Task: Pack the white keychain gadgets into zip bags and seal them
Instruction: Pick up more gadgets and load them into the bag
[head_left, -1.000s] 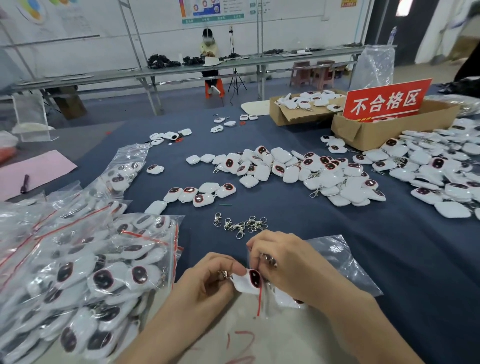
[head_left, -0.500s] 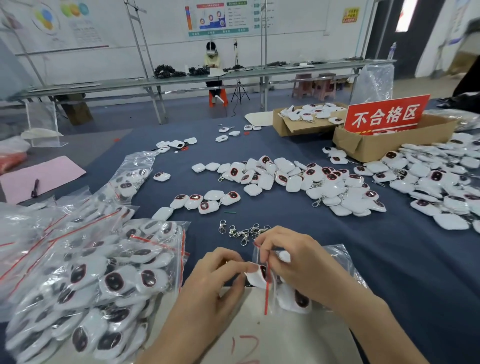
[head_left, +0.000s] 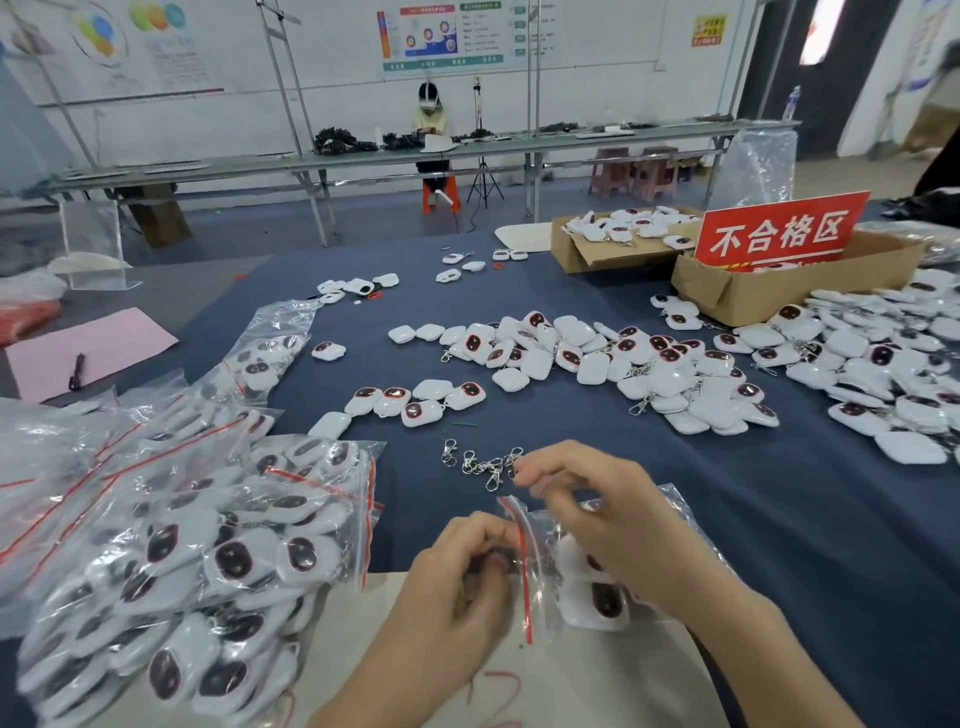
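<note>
On the surface (head_left: 789, 519), the left hand (head_left: 457, 577) pinches the red-striped mouth of a zip bag (head_left: 683, 519), and the right hand (head_left: 618, 525) curls round its top edge. White keychain gadgets (head_left: 597, 597) lie inside it, under the right hand.

White wall (head_left: 597, 78) hung with colourful printed posters (head_left: 441, 36) — below, long grey metal workbench (head_left: 234, 165) on blue-grey floor (head_left: 234, 228), pink plastic stools (head_left: 631, 171) beside.

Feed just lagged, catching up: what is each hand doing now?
Left hand: pinching the zip bag at its red strip.
Right hand: fingers curled on the bag's top edge, holding it; fingertips blurred.
</note>
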